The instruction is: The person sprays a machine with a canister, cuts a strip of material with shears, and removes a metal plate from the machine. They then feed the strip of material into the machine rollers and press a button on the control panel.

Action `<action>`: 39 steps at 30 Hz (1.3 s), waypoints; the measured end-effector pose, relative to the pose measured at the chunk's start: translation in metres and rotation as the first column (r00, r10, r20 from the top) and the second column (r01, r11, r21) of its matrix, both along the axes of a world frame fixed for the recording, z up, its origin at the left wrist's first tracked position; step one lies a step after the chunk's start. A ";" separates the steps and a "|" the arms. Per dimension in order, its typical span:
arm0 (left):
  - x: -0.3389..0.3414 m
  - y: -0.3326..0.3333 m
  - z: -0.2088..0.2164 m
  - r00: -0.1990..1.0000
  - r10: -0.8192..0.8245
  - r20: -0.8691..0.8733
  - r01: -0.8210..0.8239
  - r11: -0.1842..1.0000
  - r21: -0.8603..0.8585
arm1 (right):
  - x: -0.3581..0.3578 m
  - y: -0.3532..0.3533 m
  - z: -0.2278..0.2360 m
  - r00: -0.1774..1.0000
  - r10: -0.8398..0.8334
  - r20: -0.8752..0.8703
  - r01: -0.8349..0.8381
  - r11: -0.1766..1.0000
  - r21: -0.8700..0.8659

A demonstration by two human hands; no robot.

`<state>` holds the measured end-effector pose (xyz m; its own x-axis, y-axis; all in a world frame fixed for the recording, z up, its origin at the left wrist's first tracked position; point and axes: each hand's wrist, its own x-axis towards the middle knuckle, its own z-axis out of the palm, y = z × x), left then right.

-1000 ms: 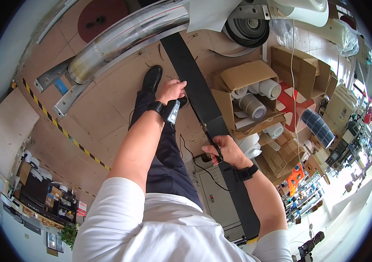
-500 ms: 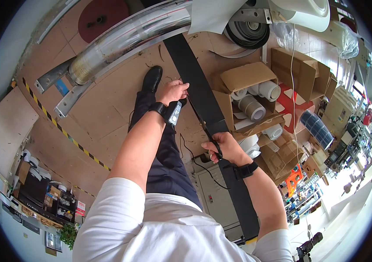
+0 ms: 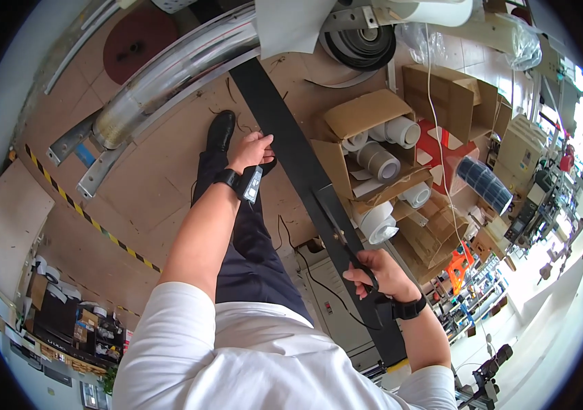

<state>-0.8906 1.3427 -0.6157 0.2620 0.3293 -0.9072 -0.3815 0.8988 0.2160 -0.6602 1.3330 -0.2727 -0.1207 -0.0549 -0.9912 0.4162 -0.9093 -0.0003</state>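
A long flat black strip [image 3: 274,109] runs at a slant below my hands, from the metal roller down towards my right side. My right hand [image 3: 379,275] is closed on the black handles of a pair of scissors [image 3: 340,237]. Their blades point away from me and lie over the strip, near a short edge that crosses it. At the strip's left edge, farther off, my left hand [image 3: 253,150] has its fingers pinched together. What they hold, if anything, is too small to make out.
A large metal roller [image 3: 175,75] spans the far side. Open cardboard boxes [image 3: 366,109] with white rolls stand right of the strip. A dark coiled roll [image 3: 360,41] lies beyond them. Under the strip's near part stands a grey cabinet [image 3: 329,301] with a black cable.
My right hand has drawn the scissors nearer my body and to the right, down along the strip. The left hand stays pinched near the strip's edge. The whole view has shifted a little.
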 end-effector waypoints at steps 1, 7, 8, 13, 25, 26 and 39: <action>0.003 0.000 0.007 0.999 0.021 0.044 -0.021 1.000 -0.009 | 0.006 -0.003 0.003 1.000 -0.010 0.010 0.009 1.000 0.003; 0.033 -0.028 0.052 0.995 0.007 0.102 -0.001 0.998 -0.058 | 0.044 -0.012 0.006 0.975 0.057 0.216 -0.085 0.988 0.126; 0.041 -0.033 0.066 0.994 0.000 0.106 0.006 0.999 -0.053 | 0.049 -0.012 0.008 0.964 0.101 0.248 -0.141 0.979 0.148; 0.067 -0.064 0.108 0.978 -0.004 0.207 0.007 1.000 -0.013 | 0.044 -0.022 0.012 0.974 -0.041 0.225 0.001 0.985 0.173; -0.122 -0.101 0.105 0.897 -0.196 -0.397 0.228 0.973 0.033 | -0.056 -0.067 0.034 0.983 -0.184 -0.007 0.175 0.923 0.343; -0.148 -0.102 0.111 0.863 -0.187 -0.469 0.221 0.975 0.018 | -0.062 -0.066 0.034 0.999 -0.036 0.034 0.020 0.923 0.384; -0.262 -0.027 0.110 0.474 -0.597 -0.647 0.848 0.506 0.156 | -0.085 -0.221 -0.004 0.870 -0.272 0.412 0.117 0.924 0.363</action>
